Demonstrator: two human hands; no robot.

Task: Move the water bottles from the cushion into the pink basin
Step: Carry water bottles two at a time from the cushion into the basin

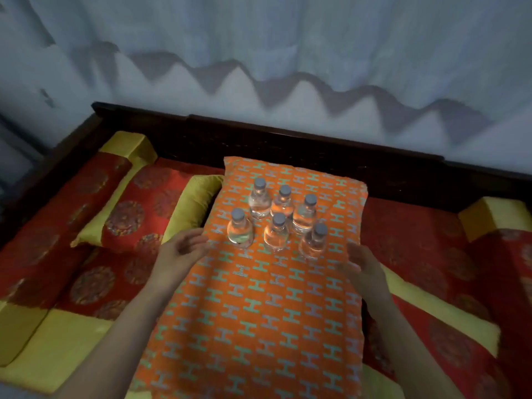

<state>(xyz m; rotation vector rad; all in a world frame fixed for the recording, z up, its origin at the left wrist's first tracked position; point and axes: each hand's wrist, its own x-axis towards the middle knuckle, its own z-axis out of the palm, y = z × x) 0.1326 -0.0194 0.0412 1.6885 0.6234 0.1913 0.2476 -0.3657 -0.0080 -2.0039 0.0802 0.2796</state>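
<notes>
Several small clear water bottles [275, 223] with grey caps stand upright in a cluster on the far half of an orange cushion [259, 312] patterned with teal H shapes. My left hand [182, 250] hovers at the cushion's left edge, fingers apart, just left of the nearest bottle [240, 230]. My right hand [364, 267] is at the cushion's right edge, fingers apart, just right of another bottle [314, 241]. Neither hand touches a bottle. No pink basin is in view.
The cushion lies on a red and yellow patterned bench seat [95, 286] with a dark wooden back rail [259, 133]. A red and yellow pillow [144, 211] lies to the left. A pale curtain [288, 53] hangs behind.
</notes>
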